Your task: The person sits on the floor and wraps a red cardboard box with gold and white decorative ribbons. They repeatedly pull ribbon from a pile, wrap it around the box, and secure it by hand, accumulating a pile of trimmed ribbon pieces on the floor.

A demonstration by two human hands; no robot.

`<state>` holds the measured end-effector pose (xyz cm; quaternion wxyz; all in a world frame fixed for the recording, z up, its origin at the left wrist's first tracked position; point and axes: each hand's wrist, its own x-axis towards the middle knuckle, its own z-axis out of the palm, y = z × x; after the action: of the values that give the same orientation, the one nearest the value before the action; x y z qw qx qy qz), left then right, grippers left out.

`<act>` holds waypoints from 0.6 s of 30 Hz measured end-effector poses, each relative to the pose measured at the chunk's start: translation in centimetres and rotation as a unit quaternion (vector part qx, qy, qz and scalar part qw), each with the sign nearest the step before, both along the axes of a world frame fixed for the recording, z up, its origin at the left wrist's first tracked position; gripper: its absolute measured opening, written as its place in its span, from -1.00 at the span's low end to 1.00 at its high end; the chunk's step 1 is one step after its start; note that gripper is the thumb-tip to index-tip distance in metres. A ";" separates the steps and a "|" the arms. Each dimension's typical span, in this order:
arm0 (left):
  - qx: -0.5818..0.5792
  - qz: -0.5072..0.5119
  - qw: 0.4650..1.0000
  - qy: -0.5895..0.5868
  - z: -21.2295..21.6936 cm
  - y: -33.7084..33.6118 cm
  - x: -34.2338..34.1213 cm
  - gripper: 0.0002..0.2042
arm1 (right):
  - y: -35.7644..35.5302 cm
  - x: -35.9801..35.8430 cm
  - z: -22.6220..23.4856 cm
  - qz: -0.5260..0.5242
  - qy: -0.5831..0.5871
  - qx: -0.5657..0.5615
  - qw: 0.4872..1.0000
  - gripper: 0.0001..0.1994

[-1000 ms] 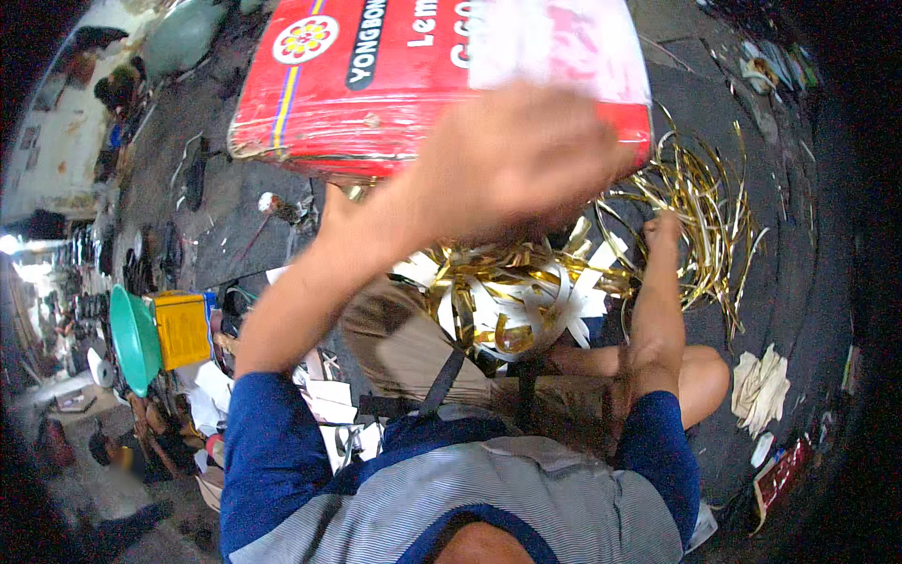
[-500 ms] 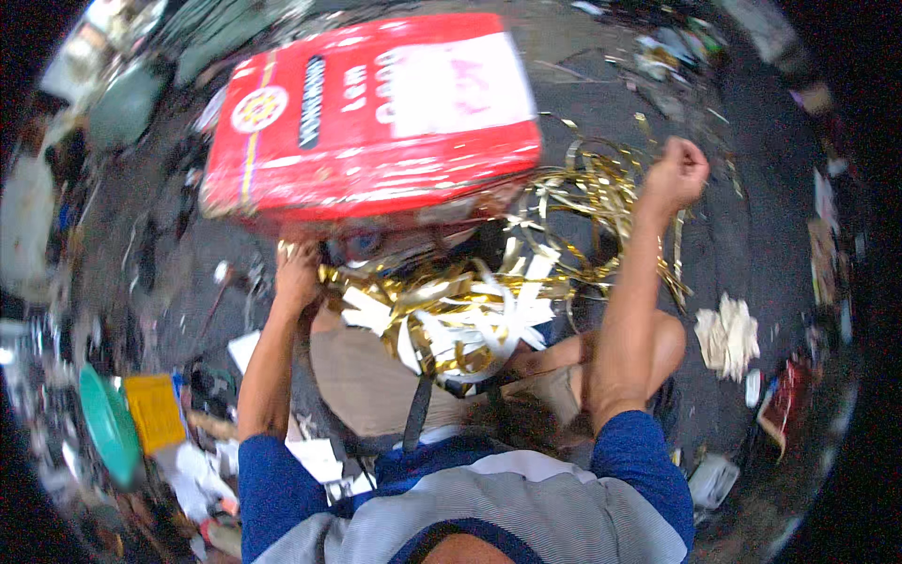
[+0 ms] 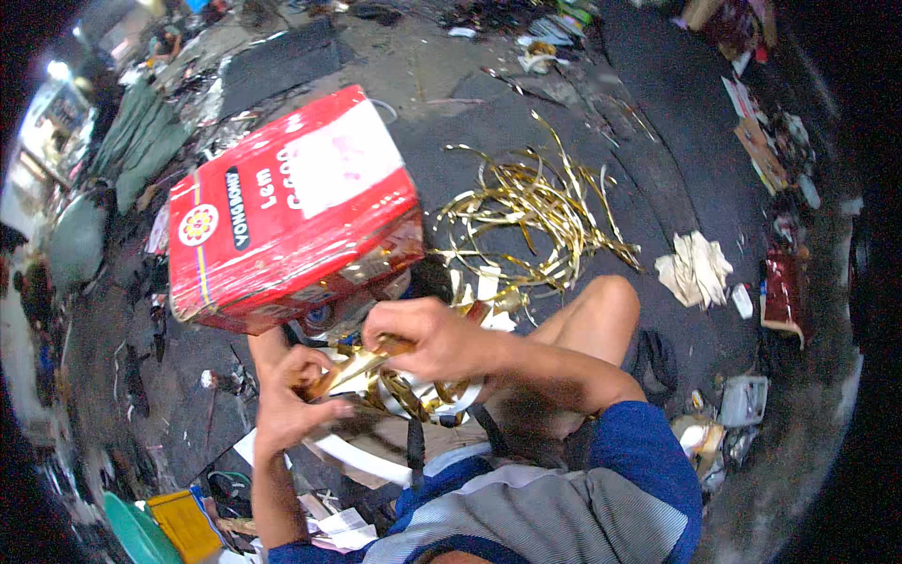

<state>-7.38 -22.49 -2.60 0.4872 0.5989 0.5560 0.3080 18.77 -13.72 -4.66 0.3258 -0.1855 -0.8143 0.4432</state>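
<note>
My right hand [image 3: 427,340] pinches a gold-and-white strip [image 3: 355,368] above my lap. My left hand [image 3: 293,395] curls its fingers on the same strip, its thumb apart; motion blurs it somewhat. Below both hands, more shiny gold strips [image 3: 423,402] with white backs hang in loops over my lap. A big red box [image 3: 310,254], glossy and with a white paper on top, stands tilted just beyond my hands. Its near lower side is partly hidden. On the floor right of it lies a loose tangle of gold strips [image 3: 526,221].
Right of my bent knee lie a crumpled cream cloth or glove [image 3: 695,271], a dark red flat piece [image 3: 785,293] and a clear plastic container [image 3: 743,401]. At lower left are a green basin [image 3: 136,526] and a yellow panel [image 3: 183,524]. Scraps litter the dark floor.
My right hand has come from the far right tangle to the strip in front of me. My left hand has moved off the box's lower edge to that strip. The view has shifted.
</note>
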 end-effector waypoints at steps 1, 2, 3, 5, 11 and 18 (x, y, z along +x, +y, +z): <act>0.069 0.021 0.997 0.029 1.5 0.1 -1.2 -0.56 | 1.4 0.6 1.8 0.004 0.023 -0.005 1.000 -0.82; 0.138 0.043 0.988 0.059 2.7 0.4 -2.4 -0.58 | 2.7 1.3 3.4 -0.012 0.034 0.006 0.999 -0.85; 0.131 0.078 0.986 0.063 3.6 0.6 -4.4 -0.62 | 4.1 2.0 4.6 -0.040 0.011 0.021 0.999 -0.85; 0.117 0.140 0.982 0.054 4.7 1.0 -10.4 -0.75 | 7.2 2.8 7.6 -0.053 -0.053 -0.080 0.994 -0.84; 0.116 0.170 0.940 0.270 9.6 6.9 -22.2 -0.82 | 15.3 1.1 11.3 -0.111 -0.137 -0.048 0.983 -0.75; 0.469 0.117 0.855 0.188 4.3 19.7 -3.5 -0.47 | 16.5 -2.2 9.3 -0.235 -0.261 0.196 0.916 -0.73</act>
<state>-10.87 -2.80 1.75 -0.0047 0.7331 0.4928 0.4687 16.61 2.83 4.64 0.2259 -0.4129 -0.8739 0.1218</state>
